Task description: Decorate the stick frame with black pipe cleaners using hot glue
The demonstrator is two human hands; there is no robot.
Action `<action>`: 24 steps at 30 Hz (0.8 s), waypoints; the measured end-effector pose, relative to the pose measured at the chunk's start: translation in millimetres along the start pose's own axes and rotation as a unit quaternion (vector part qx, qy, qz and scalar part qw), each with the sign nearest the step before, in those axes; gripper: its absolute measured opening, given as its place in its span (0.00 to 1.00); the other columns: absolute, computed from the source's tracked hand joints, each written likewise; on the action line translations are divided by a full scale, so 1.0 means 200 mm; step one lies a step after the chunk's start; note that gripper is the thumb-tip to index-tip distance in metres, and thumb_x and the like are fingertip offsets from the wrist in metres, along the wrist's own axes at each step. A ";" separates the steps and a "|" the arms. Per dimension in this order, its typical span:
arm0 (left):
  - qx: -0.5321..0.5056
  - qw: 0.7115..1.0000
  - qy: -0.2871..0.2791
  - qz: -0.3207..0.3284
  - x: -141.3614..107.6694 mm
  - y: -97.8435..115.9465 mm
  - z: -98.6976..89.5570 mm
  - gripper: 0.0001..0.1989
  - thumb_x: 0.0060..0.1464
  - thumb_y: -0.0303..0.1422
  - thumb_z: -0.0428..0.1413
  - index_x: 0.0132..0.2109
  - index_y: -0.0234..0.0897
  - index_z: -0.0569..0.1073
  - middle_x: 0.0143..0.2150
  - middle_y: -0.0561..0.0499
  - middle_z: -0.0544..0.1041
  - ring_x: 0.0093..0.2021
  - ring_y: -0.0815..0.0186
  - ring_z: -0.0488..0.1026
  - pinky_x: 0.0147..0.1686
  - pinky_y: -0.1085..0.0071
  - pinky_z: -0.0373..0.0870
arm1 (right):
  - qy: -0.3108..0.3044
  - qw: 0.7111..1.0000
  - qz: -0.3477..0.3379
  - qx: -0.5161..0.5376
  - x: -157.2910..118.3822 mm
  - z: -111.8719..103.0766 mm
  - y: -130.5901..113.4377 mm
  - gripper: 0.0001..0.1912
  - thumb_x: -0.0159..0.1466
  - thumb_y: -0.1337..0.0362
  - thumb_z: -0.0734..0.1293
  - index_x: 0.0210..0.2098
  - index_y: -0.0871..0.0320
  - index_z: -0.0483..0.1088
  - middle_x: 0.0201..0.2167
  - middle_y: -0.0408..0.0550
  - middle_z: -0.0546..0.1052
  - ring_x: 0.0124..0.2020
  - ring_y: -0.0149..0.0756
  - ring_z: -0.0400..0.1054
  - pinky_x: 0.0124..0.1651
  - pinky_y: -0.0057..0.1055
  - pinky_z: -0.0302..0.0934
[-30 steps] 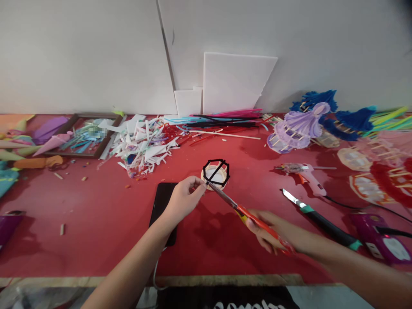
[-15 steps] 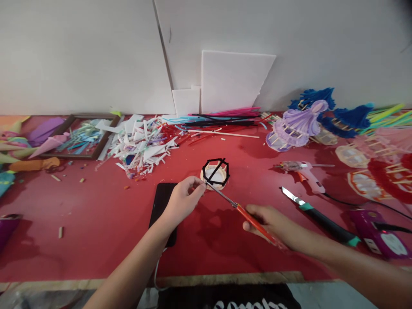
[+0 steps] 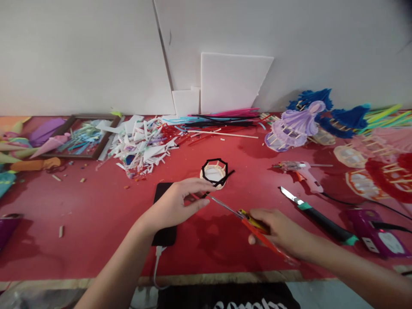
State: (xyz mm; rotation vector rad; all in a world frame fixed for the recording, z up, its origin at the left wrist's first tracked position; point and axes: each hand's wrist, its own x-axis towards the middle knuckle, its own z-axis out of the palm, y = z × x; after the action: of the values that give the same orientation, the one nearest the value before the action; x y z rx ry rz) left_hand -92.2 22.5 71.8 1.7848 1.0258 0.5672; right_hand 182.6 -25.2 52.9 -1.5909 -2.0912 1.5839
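Observation:
My left hand [image 3: 180, 201] pinches a loose black strip [image 3: 225, 178] at the near edge of a small round frame. That frame [image 3: 202, 174] has a pale base, short wooden posts and a black many-sided rim on top. In my right hand [image 3: 277, 227] is a pair of scissors [image 3: 262, 238] with red and yellow handles, its blades pointing at my left fingertips. A black phone [image 3: 165, 236] with a white cable lies partly under my left hand.
White scraps [image 3: 144, 143] are heaped at the back left. A craft knife [image 3: 322, 219], a pink glue gun [image 3: 309, 176] and a purple power box [image 3: 378, 236] lie on the right. Behind them stand ruffled models [image 3: 296, 124]. Coloured strips [image 3: 219, 120] lie along the wall.
The black strip that lay across the frame's rim has shifted down and to the right. My left hand has turned flatter over it. The yellow scissor handle now shows.

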 end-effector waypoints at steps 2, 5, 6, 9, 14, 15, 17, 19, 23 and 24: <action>-0.024 0.999 -0.017 -0.025 0.00 -0.01 0.00 0.12 0.56 0.35 0.57 0.47 0.47 0.80 0.47 0.47 0.81 0.41 0.62 0.78 0.38 0.71 0.74 | -0.012 1.000 0.003 0.026 -0.01 0.01 0.02 0.13 0.56 0.57 0.70 0.26 0.56 0.62 0.24 0.38 0.64 0.25 0.29 0.53 0.29 0.26 0.50; -0.079 0.995 -0.020 -0.061 0.00 -0.02 0.01 0.12 0.53 0.34 0.60 0.45 0.48 0.81 0.42 0.49 0.82 0.38 0.64 0.78 0.36 0.72 0.73 | -0.023 0.999 0.011 0.041 -0.01 0.02 0.03 0.12 0.56 0.57 0.69 0.26 0.56 0.63 0.24 0.38 0.66 0.26 0.29 0.54 0.29 0.26 0.49; -0.091 0.993 -0.019 -0.069 0.00 -0.02 0.01 0.13 0.52 0.33 0.60 0.45 0.48 0.81 0.42 0.49 0.82 0.37 0.64 0.78 0.36 0.73 0.73 | -0.022 0.999 0.016 0.040 -0.01 0.02 0.02 0.12 0.56 0.58 0.69 0.25 0.57 0.63 0.24 0.38 0.66 0.25 0.29 0.54 0.29 0.26 0.49; -0.109 0.991 -0.024 -0.080 0.00 -0.02 0.01 0.13 0.53 0.33 0.60 0.46 0.48 0.81 0.41 0.50 0.83 0.34 0.67 0.78 0.33 0.75 0.72 | -0.025 0.999 0.023 0.040 -0.01 0.02 0.00 0.11 0.56 0.60 0.68 0.24 0.57 0.63 0.24 0.41 0.70 0.25 0.29 0.56 0.29 0.27 0.50; -0.132 0.986 -0.029 -0.098 -0.01 -0.02 0.00 0.12 0.52 0.32 0.60 0.45 0.47 0.81 0.37 0.50 0.83 0.33 0.67 0.79 0.33 0.75 0.72 | -0.013 1.000 0.004 0.022 0.00 0.03 0.02 0.15 0.57 0.58 0.67 0.20 0.57 0.60 0.20 0.39 0.65 0.24 0.28 0.52 0.28 0.27 0.48; -0.138 0.985 -0.029 -0.103 -0.01 -0.02 0.00 0.12 0.52 0.32 0.61 0.45 0.47 0.81 0.34 0.51 0.83 0.32 0.67 0.79 0.32 0.75 0.73 | -0.010 1.000 0.000 0.016 0.00 0.03 0.02 0.16 0.58 0.57 0.67 0.20 0.57 0.60 0.20 0.39 0.63 0.23 0.28 0.51 0.27 0.27 0.48; -0.149 0.982 -0.026 -0.112 -0.01 -0.02 0.00 0.13 0.51 0.31 0.62 0.45 0.46 0.81 0.32 0.51 0.83 0.31 0.66 0.80 0.32 0.75 0.74 | -0.006 1.000 -0.008 0.012 0.00 0.04 0.04 0.18 0.58 0.56 0.67 0.19 0.57 0.59 0.19 0.38 0.61 0.23 0.27 0.51 0.27 0.27 0.48; -0.159 0.980 -0.011 -0.116 -0.01 -0.03 0.00 0.14 0.51 0.31 0.62 0.47 0.46 0.81 0.35 0.51 0.84 0.33 0.66 0.80 0.35 0.74 0.75 | 0.025 1.000 -0.010 0.009 0.01 0.05 0.06 0.20 0.56 0.53 0.69 0.18 0.56 0.57 0.19 0.38 0.59 0.22 0.27 0.50 0.26 0.27 0.48; -0.169 0.977 0.038 -0.120 -0.01 -0.05 -0.01 0.17 0.53 0.32 0.60 0.51 0.42 0.78 0.44 0.48 0.83 0.37 0.66 0.81 0.41 0.73 0.75 | 0.167 0.986 0.017 0.003 0.04 0.03 0.13 0.21 0.53 0.48 0.70 0.21 0.55 0.59 0.18 0.37 0.60 0.21 0.28 0.52 0.24 0.27 0.51; -0.171 0.977 0.042 -0.121 -0.01 -0.05 -0.02 0.17 0.53 0.32 0.60 0.51 0.41 0.77 0.45 0.47 0.83 0.37 0.66 0.81 0.41 0.72 0.75 | 0.206 0.978 0.026 -0.017 0.05 0.02 0.15 0.20 0.54 0.47 0.69 0.22 0.55 0.60 0.18 0.38 0.62 0.21 0.29 0.55 0.24 0.27 0.52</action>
State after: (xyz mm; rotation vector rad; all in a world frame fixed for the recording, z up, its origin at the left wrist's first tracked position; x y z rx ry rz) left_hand -99.8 24.2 64.6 1.3241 1.1103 0.6289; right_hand 196.5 -23.1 23.5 -1.8100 -1.8738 1.1098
